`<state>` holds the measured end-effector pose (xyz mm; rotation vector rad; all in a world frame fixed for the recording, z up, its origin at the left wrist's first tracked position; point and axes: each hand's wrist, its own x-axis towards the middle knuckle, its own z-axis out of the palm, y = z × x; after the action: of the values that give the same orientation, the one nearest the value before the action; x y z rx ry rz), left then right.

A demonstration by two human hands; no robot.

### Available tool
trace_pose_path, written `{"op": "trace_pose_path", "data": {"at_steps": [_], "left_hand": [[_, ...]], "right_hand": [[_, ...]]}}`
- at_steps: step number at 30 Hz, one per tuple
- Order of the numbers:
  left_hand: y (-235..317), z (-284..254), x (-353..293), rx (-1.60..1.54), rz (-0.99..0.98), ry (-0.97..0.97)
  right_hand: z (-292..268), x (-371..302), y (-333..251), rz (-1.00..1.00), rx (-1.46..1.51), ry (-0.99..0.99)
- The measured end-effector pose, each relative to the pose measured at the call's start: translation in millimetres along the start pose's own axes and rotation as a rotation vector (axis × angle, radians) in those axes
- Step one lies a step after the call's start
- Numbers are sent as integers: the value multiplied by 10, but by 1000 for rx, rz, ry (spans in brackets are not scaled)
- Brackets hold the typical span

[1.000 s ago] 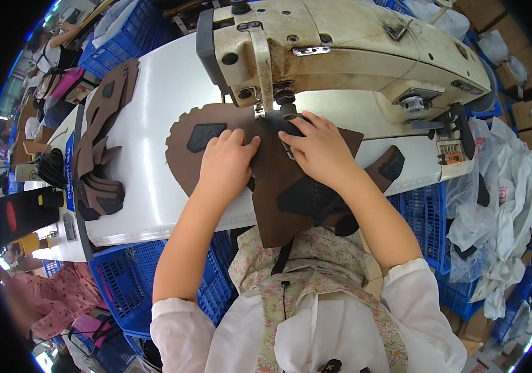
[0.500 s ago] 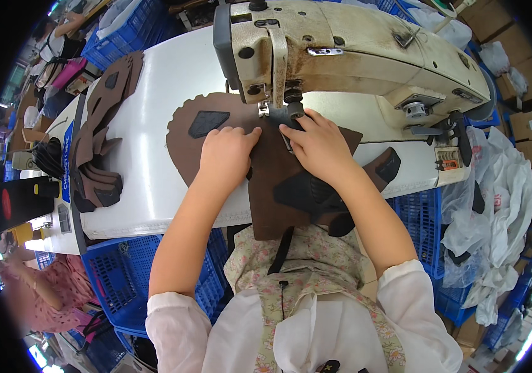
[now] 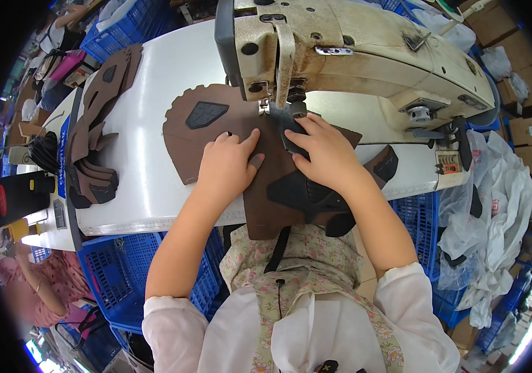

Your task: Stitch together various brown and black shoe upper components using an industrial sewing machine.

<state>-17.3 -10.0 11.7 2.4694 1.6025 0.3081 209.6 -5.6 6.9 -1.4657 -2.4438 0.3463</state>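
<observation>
A brown sheet-like shoe upper piece [image 3: 272, 214] with a scalloped edge lies under the sewing machine [image 3: 365, 68], beneath its presser foot [image 3: 264, 107]. Dark textured patches sit on it: one patch [image 3: 207, 115] at the left, a larger black one [image 3: 303, 189] nearer me. My left hand [image 3: 229, 165] rests on the brown piece left of the foot, fingers apart, thumb out to the side. My right hand [image 3: 328, 149] lies right of the foot, fingers stretched over a small black patch [image 3: 292, 144]. The needle point is too small to make out.
Several similar brown pieces [image 3: 95, 143] are piled at the left of the white table [image 3: 154, 124]. Blue crates [image 3: 120, 273] stand below its front edge. Plastic bags [image 3: 490, 211] hang at the right. Another person's arm [image 3: 45, 286] shows at the far left.
My left fingers have spread, and the thumb now shows beside the index finger. The brown piece has shifted slightly, and more of the small black patch shows by my right fingers.
</observation>
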Motion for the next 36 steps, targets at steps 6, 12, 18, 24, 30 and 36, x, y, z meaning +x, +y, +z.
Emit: {"op": "trace_pose_path", "data": {"at_steps": [6,12,18,24,30,36], "left_hand": [[27,72,-7,32,17,42],[12,111,-31,83,40,109],[-9,118,16,68,24,130],[-87,97,75,51,5,118],[-192,62,169,57,5,106],[-364,96,257,105,59,172]], "right_hand": [[65,-39,3,-46,-83,22],[72,-58,-43,-41,-141,31],[116,-34,-25,-45,-149,81],[193,11,-101,-23,-137,124],[272,61,-234,-16,-191,206],[270,139,-441,68,-210,129]]}}
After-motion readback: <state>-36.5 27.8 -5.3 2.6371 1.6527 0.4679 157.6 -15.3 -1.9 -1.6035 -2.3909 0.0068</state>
